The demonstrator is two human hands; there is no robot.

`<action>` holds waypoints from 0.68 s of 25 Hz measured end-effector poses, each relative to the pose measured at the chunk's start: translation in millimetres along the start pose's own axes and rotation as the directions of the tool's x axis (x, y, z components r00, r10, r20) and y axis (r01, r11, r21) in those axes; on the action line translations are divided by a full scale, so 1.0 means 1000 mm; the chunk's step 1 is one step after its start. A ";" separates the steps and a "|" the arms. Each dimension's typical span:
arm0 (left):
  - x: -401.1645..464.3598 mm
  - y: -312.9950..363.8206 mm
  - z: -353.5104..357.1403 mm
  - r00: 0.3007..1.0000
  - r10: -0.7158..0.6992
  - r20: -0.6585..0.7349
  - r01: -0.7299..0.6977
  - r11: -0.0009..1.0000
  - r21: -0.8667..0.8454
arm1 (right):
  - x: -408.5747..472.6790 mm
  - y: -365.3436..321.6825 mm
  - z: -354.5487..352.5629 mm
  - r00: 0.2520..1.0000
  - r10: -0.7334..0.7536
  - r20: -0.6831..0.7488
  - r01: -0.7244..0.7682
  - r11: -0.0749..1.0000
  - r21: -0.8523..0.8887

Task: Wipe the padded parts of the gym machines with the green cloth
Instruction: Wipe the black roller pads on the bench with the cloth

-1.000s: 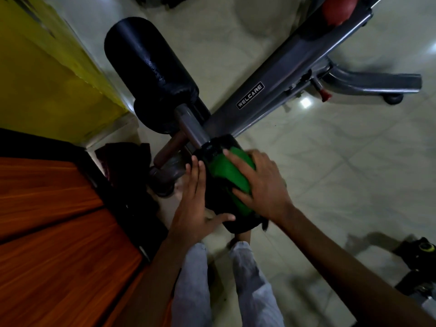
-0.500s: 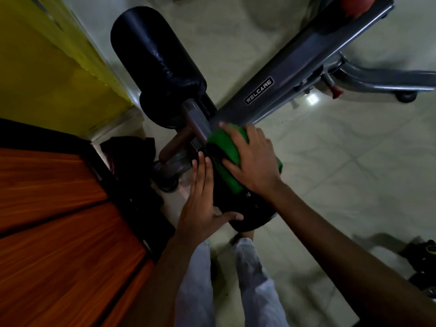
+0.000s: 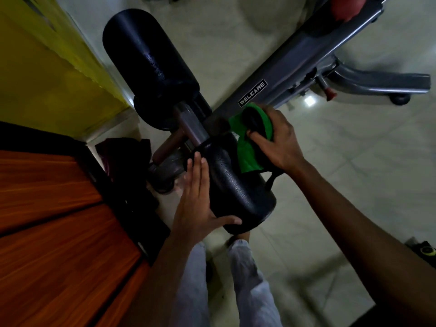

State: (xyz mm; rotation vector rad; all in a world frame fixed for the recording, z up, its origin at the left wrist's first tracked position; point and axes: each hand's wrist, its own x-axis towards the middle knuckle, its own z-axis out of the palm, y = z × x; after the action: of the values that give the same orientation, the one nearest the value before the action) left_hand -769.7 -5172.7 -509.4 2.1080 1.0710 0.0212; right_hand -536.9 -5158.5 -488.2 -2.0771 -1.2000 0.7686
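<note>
Head view shows your left hand (image 3: 197, 204) laid flat along the near black foam roller (image 3: 236, 185), fingers (image 3: 197, 168) straight and together, thumb spread under its lower end; the roller's long axis runs from the steel crossbar (image 3: 188, 125) at upper left down towards your legs at lower right. Your right hand (image 3: 278, 140) grips the green cloth (image 3: 247, 152), fingers curled round it, pressing it against the roller's far side near the crossbar end, just below the grey frame beam (image 3: 295, 64) marked WELCARE. A second, larger black roller (image 3: 151, 64) points up-left beyond the crossbar, beside the yellow wall (image 3: 47, 74).
</note>
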 end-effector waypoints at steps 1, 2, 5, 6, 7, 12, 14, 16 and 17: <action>-0.006 -0.008 0.001 1.000 -0.011 -0.003 0.011 0.999 -0.045 | -0.002 -0.003 -0.001 1.000 -0.023 0.013 0.023 1.000 -0.001; -0.011 -0.015 0.002 1.000 -0.026 0.005 0.026 0.995 -0.096 | -0.004 -0.006 -0.001 0.998 -0.054 0.025 0.055 0.998 -0.009; -0.015 -0.020 0.006 0.998 -0.062 -0.006 0.059 0.975 -0.216 | -0.008 -0.023 0.013 0.979 -0.191 0.071 0.200 0.968 -0.149; -0.015 -0.018 0.008 0.998 -0.068 -0.019 0.061 0.970 -0.234 | -0.009 -0.030 0.023 0.966 -0.236 0.110 0.255 0.941 -0.222; -0.015 -0.017 0.008 0.997 -0.068 -0.022 0.060 0.970 -0.238 | -0.011 -0.038 0.035 0.950 -0.272 0.154 0.307 0.906 -0.292; -0.016 -0.016 0.006 0.995 -0.100 -0.030 0.091 0.970 -0.227 | -0.046 -0.040 0.052 0.863 -0.438 0.251 0.498 0.657 -0.566; -0.017 -0.014 0.004 0.996 -0.082 -0.033 0.073 0.972 -0.225 | -0.086 -0.020 0.041 0.810 -0.475 0.344 0.579 0.555 -0.597; -0.015 -0.009 -0.003 0.997 -0.078 -0.012 0.074 0.973 -0.218 | -0.128 0.002 0.024 0.794 -0.480 0.374 0.603 0.539 -0.588; -0.011 -0.006 -0.007 0.998 -0.064 -0.010 0.061 0.977 -0.202 | -0.144 0.010 0.016 0.801 -0.470 0.370 0.594 0.555 -0.582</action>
State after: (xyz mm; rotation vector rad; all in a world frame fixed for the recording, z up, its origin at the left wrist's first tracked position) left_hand -783.7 -5174.0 -504.6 1.8946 1.0970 0.1128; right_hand -603.6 -5286.8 -480.8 -1.9586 -2.3587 0.2022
